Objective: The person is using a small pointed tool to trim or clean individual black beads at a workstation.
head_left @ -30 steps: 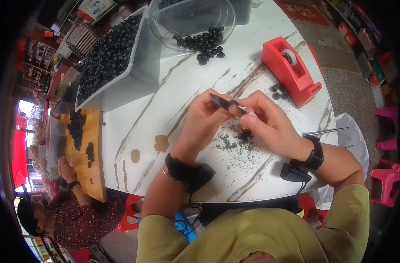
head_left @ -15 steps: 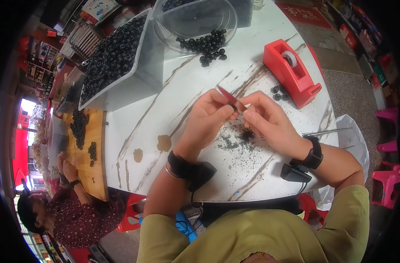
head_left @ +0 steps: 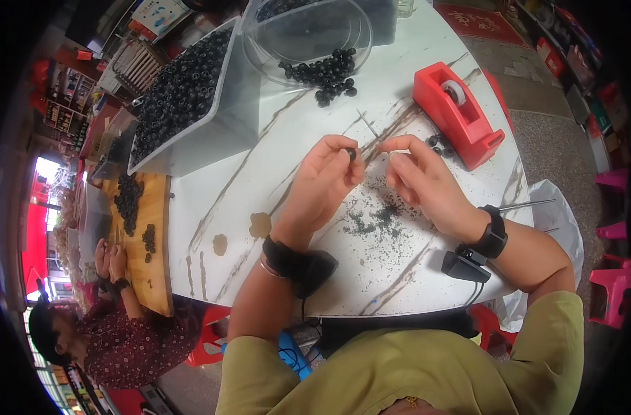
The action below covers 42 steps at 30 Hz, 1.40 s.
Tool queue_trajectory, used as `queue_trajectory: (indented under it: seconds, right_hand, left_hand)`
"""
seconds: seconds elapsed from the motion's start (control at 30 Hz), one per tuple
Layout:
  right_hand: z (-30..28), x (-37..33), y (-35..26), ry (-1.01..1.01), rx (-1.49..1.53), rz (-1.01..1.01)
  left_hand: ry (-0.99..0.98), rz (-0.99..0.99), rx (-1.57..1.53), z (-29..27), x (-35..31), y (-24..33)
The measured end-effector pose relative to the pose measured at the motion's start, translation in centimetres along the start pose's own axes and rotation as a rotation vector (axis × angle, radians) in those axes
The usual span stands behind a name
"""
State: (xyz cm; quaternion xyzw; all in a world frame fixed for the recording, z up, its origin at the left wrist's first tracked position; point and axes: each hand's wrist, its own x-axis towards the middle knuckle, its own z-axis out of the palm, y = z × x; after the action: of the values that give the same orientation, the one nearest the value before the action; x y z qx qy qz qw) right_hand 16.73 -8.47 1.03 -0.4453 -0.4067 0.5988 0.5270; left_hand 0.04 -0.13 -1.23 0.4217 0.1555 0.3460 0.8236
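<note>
My left hand (head_left: pixel 315 183) pinches a small black bead-like piece (head_left: pixel 351 153) between thumb and fingertips over the white marbled table. Just right of it, my right hand (head_left: pixel 420 181) grips a thin knife (head_left: pixel 367 124). Its narrow blade points away from me and shows nearly edge-on; the handle is mostly hidden by my fingers. Blade and bead are apart. Black shavings (head_left: pixel 384 218) are scattered on the tabletop below both hands.
A clear bin of black beads (head_left: pixel 184 90) stands far left, beside a round clear container (head_left: pixel 308 41) and loose beads (head_left: pixel 326 69). A red tape dispenser (head_left: pixel 457 114) sits right, with several beads beside it. Another person's hands (head_left: pixel 111 261) are at a wooden board (head_left: pixel 146 242).
My hands have drawn apart, and the knife has come away from the bead. Its blade has turned from broadside to nearly edge-on.
</note>
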Motion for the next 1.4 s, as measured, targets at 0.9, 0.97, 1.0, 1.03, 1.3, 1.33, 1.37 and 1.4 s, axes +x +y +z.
queue_trajectory:
  seconds: [0.9, 0.97, 1.0, 1.03, 1.3, 1.33, 1.37, 1.4]
  right_hand:
    - [0.8, 0.0, -0.3, 0.026, -0.047, 0.01]
    - [0.6, -0.1, -0.3, 0.019, -0.025, -0.008]
    - [0.3, -0.1, -0.2, 0.026, -0.028, -0.001]
    - [0.3, 0.0, -0.1, 0.027, -0.025, -0.004]
    - [0.0, 0.1, 0.3, 0.055, -0.02, -0.016]
    - [0.1, 0.1, 0.3, 0.048, -0.02, -0.004]
    - [0.1, 0.2, 0.3, 0.041, -0.02, 0.007]
    - [0.2, 0.2, 0.2, 0.045, -0.021, 0.008]
  left_hand:
    - [-0.282, 0.812, -0.35, 23.6, -7.8, -3.5]
    - [-0.28, 0.814, -0.339, 22.0, -7.0, 0.0]
    - [-0.28, 0.809, -0.337, 21.9, -7.3, 0.1]
    - [-0.28, 0.808, -0.331, 21.6, -7.0, 0.6]
    - [-0.293, 0.789, -0.262, 19.2, -8.1, 4.1]
    - [-0.298, 0.786, -0.253, 19.2, -8.1, 4.2]
    - [-0.303, 0.783, -0.244, 18.9, -8.6, 4.7]
    - [-0.309, 0.779, -0.236, 18.6, -8.7, 5.1]
